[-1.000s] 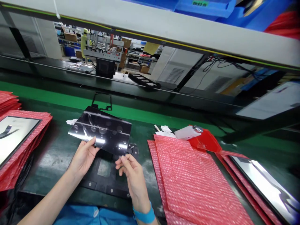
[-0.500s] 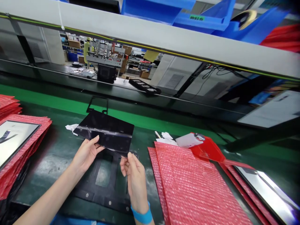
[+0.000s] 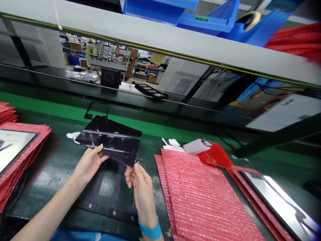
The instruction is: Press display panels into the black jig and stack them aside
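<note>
A thin, glossy black panel (image 3: 112,137), like a screen, is held tilted above the bench with light streaks across its face. My left hand (image 3: 90,162) grips its lower left edge, thumb on top and fingers beneath. At the lower right corner, my right hand (image 3: 141,184) pinches the panel between thumb and fingertips; a blue band circles that wrist. Below the panel lies a flat black frame fixture (image 3: 100,207) with cut-out openings and several round metal dots along its front edge. The panel hides the fixture's far part.
Red bubble-wrap pouches (image 3: 200,194) lie to the right, a silver-faced panel (image 3: 281,201) beyond them. A white bottle (image 3: 197,146) rests by a red bin (image 3: 218,155). Another silver-faced panel (image 3: 17,144) tops pouches at left. A shelf (image 3: 150,36) with blue bins (image 3: 155,11) crosses above.
The panel has tilted slightly, so its reflections have shifted. Both hands keep their hold on it. The whole view has moved a little, with the surroundings sliding left.
</note>
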A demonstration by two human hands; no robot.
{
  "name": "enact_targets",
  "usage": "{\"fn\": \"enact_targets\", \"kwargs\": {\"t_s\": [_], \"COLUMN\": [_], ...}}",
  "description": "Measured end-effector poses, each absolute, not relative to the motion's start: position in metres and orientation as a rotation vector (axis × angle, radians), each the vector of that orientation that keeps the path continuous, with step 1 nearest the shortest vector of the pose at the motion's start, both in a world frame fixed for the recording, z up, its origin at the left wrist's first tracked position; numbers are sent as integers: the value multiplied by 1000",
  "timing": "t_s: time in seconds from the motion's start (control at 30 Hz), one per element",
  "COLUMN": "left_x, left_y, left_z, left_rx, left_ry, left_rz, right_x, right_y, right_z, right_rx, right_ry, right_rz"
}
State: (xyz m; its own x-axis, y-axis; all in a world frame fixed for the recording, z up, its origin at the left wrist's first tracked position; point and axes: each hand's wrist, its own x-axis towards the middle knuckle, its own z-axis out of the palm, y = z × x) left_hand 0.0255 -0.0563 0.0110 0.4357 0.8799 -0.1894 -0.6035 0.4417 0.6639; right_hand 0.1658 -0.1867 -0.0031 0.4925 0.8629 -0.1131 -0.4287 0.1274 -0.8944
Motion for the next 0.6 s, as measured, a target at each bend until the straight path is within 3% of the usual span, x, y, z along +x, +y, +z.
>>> {"fn": "enact_targets", "kwargs": {"t_s": [0.6], "left_x": [41], "left_y": [-76], "left_z": [16], "left_rx": [644], "left_ry": [502], "left_rz": [1038], "right_x": [175], "right_y": [-179], "right_z": [-21], "right_rx": [-1190], "right_ry": [-444], "right_rz": [856]}}
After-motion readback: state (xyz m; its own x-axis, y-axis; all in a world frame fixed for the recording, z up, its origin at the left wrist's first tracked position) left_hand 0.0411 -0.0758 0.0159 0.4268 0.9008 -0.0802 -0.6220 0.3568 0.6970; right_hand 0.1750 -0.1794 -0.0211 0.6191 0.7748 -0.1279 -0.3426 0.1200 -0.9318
